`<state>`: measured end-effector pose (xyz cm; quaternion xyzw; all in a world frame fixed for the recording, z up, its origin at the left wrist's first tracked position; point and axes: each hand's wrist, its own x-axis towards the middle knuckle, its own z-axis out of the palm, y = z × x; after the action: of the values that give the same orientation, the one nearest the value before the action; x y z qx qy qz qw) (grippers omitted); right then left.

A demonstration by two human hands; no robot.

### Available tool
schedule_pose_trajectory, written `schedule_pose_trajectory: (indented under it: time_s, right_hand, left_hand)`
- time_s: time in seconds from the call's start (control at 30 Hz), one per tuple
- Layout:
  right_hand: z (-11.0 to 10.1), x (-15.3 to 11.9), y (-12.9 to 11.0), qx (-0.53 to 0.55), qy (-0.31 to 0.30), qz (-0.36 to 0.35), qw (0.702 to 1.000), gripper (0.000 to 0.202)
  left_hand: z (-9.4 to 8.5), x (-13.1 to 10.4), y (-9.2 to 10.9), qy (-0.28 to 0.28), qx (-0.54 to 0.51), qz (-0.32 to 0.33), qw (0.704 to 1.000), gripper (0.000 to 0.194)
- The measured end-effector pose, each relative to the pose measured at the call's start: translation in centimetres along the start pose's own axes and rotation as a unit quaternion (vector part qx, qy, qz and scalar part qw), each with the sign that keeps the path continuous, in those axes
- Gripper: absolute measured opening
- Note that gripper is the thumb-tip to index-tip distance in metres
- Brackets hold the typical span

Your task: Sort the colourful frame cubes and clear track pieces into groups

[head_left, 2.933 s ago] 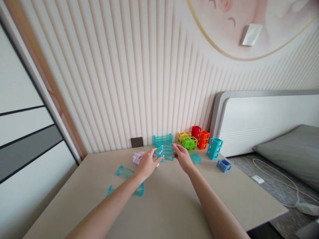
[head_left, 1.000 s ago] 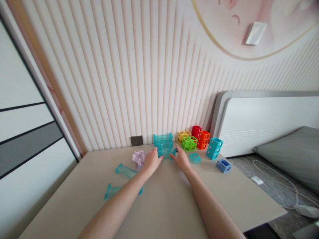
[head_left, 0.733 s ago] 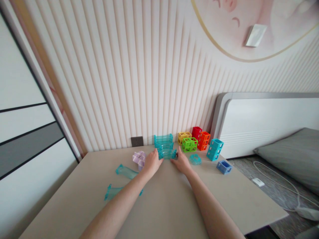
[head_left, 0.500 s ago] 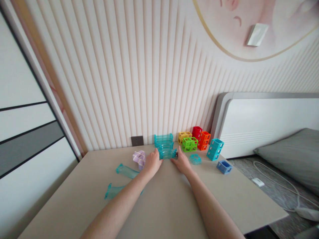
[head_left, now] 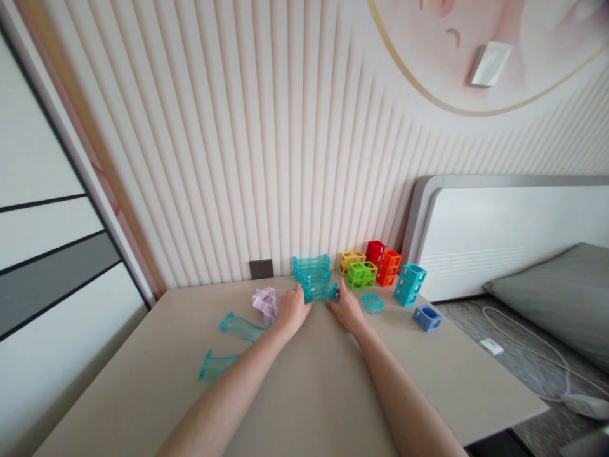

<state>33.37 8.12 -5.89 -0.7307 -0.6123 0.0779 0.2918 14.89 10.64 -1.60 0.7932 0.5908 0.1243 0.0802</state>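
Just now, from my end of the feed, the curved teal track piece has gone from being tipped up between both hands to sitting low at the far middle of the table, just near of the slatted teal piece by the wall. I judge that the placing is all but done, since the two now look lined up. The left hand is curled round the curved piece's left end, thumb to the near side; the right hand brackets its right end with thumb and forefinger spread apart. Whether either truly pinches, I cannot tell. Counting, I make those two teal pieces in the row for certain; the overlap could hide more. Two teal troughs lie to the left, a far one and a near one, partly behind the left forearm. One lavender lattice cluster is beside the left hand. On the right I count one each of yellow block, green block, red tower, orange tower, teal tower, blue block and flat teal lattice piece.
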Motion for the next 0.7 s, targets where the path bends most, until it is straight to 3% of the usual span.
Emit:
schedule_pose_trajectory:
  time_s: [0.27, 0.47, 0.7]
  right_hand:
    - [-0.49, -0.05, -0.41, -0.033, 0.007, -0.02, 0.999, 0.028]
    - [-0.54, -0.05, -0.39, -0.044, 0.008, -0.02, 0.999, 0.026]
    - [-0.3, 0.01, -0.23, -0.071, -0.002, 0.003, 0.997, 0.036]
  left_hand:
    - [-0.11, -0.18, 0.18, -0.002, -0.002, -0.011, 1.0, 0.038]
    - [-0.23, -0.22, 0.14, -0.009, -0.004, -0.012, 1.0, 0.036]
    - [-0.46, -0.29, 0.28, -0.023, -0.006, -0.021, 0.999, 0.037]
